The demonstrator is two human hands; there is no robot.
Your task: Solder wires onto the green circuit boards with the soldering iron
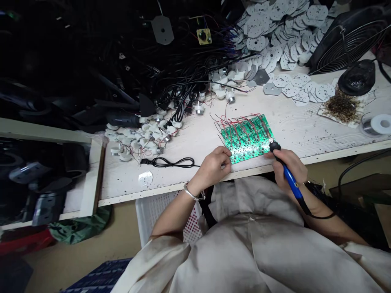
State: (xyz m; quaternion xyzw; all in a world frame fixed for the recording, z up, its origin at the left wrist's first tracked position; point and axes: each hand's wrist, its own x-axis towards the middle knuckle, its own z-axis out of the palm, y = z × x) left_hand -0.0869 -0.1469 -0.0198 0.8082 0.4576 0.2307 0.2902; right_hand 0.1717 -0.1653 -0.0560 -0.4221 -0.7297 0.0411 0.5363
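Observation:
A green circuit board (247,156) lies near the table's front edge, with rows of thin red and black wires standing up from it. Against its front left corner is my left hand (215,165), fingers curled and closed on the board's edge. My right hand (290,165) grips a soldering iron (291,181) by its blue handle. The iron's tip points away from me, over the right end of the board. A bundled black cable (173,162) runs up to my left wrist; whether those fingers also touch it is hidden.
White motor-like parts (143,136) are heaped at left. Black cables (183,91) and many pale plates (275,32) fill the back. On the right are a black fan (345,40), a dark-speckled pad (342,106) and a solder spool (377,124). A loose plate (146,178) lies front left.

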